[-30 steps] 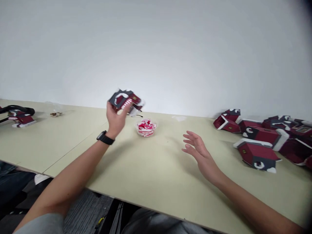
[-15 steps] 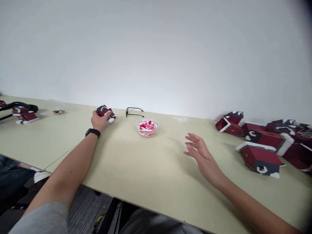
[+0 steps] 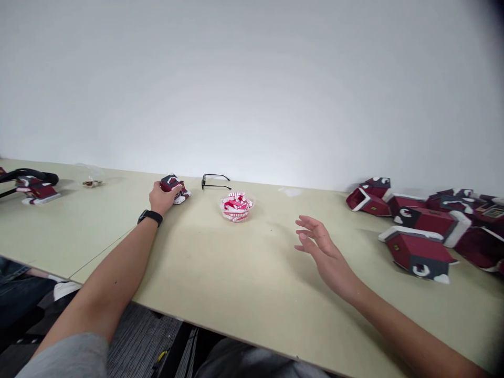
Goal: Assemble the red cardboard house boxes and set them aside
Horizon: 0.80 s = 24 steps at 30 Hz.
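My left hand (image 3: 162, 198), with a black watch at the wrist, is wrapped round a small model house (image 3: 181, 196) in dark red with a grey roof and white snow-like trim. The fingers partly cover this house, which is at the table's far left of centre; whether it rests on the surface I cannot tell. To its right stands a clear plastic bowl (image 3: 237, 216) filled with red and white striped pieces. My right hand (image 3: 325, 254) hovers over the table right of the bowl, fingers apart and holding nothing.
Several similar model houses (image 3: 421, 249) lie on their sides at the right. Black-framed glasses (image 3: 216, 181) lie near the wall. Further left are a clear container (image 3: 91, 176) with brown bits and another house (image 3: 39, 190) beside a black curved object (image 3: 29, 172).
My left hand has shifted slightly right and towards me with the house, which has turned a little. My right hand stays nearly still, open. The whole view has drifted slightly.
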Tool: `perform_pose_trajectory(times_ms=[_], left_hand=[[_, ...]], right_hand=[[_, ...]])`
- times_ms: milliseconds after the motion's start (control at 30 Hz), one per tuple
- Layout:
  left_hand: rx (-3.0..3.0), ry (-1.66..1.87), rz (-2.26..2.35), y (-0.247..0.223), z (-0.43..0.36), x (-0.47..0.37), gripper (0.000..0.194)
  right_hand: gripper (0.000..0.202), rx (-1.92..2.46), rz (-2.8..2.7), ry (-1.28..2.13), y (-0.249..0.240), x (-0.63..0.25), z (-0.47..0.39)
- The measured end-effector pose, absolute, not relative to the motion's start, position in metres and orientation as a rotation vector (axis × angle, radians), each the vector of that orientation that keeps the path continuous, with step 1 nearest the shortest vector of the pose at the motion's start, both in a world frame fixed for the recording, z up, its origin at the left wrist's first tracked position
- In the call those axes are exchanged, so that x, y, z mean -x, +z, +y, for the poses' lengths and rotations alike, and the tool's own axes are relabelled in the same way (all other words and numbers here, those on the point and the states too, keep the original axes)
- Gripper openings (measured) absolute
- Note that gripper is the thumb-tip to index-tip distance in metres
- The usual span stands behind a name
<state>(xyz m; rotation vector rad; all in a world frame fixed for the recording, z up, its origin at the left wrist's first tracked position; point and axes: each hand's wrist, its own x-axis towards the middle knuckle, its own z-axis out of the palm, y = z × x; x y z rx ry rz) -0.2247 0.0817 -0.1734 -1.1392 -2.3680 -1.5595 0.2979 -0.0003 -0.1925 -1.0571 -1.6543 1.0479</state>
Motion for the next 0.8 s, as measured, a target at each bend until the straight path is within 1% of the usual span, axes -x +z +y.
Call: perform_pose_trajectory(times_ms=[333,467,633,800], left_hand=[[1.174,-1.540,-2.382,-0.1743,0.0808,0.2226,0.069],[1.167,-1.528,-2.400,-0.1776,0.0815,0.2218,0.070],[1.136,-1.489,-2.431,-0.1800,0.0824,0.2177,0.075],[1.124,-1.464,-2.428,-0.1801,0.0840,0.2155,0.073]], right_hand=[[0.057,1.058,-1.669,1.051,-0.1912,-0.2989,0.0000],[0.055,1.055,-1.681,1.042,-0.1925,-0.2994,0.0010],[0.051,1.021,-1.686,0.986,-0.1934,-0.2991,0.0012],[0.049,0.993,-1.688,0.966,-0.1932,-0.2982,0.0013]])
